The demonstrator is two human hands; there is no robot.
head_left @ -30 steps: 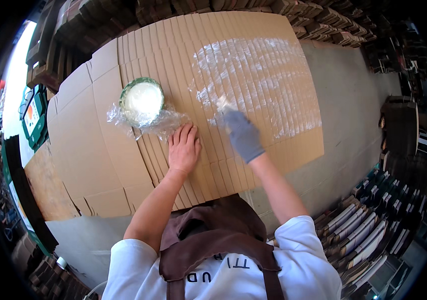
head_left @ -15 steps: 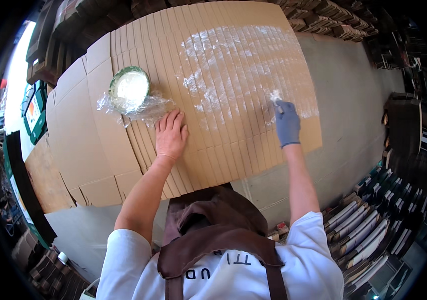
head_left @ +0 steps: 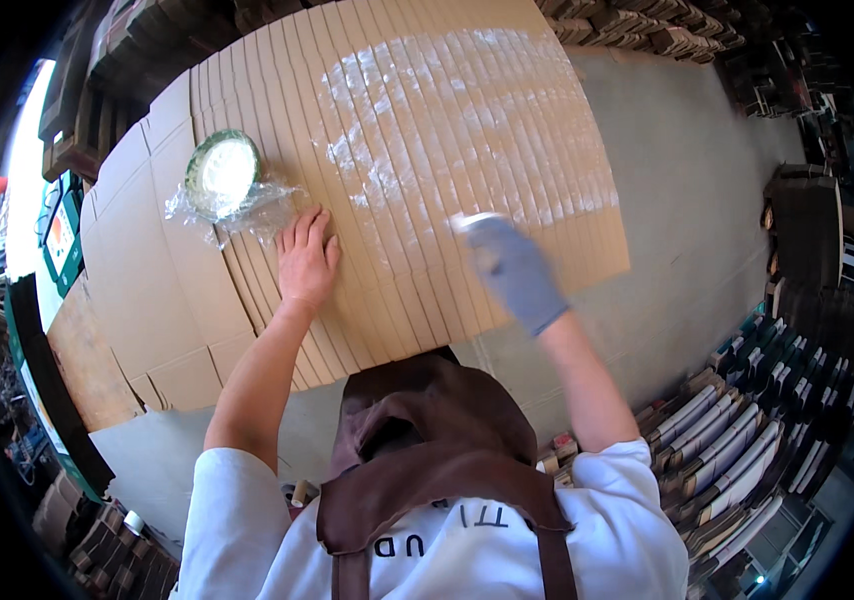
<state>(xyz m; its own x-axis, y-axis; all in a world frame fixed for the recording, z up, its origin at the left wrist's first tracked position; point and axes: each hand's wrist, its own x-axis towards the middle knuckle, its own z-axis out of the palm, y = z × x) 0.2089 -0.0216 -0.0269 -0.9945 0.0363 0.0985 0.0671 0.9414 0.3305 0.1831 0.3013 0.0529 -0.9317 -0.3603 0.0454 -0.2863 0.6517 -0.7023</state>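
Note:
A fanned row of overlapping flat brown cardboard sheets (head_left: 417, 250) lies on a grey table. A wide whitish wet smear (head_left: 467, 120) covers their upper middle. My left hand (head_left: 305, 262) is bare and rests flat on the sheets, fingers spread, just below a crumpled clear plastic bag (head_left: 247, 212). My right hand (head_left: 513, 268) wears a grey glove and is closed on a small white applicator (head_left: 471, 221) that touches the cardboard at the lower edge of the smear. The hand is blurred.
A green-rimmed round bowl of white paste (head_left: 221, 172) sits on the plastic at the upper left. Stacks of folded cardboard (head_left: 737, 440) line the right and lower right. The bare grey table (head_left: 697, 200) lies to the right of the sheets.
My right hand swung out to the right edge of the sheets, then came back left toward the middle. My left hand stayed flat in the same spot.

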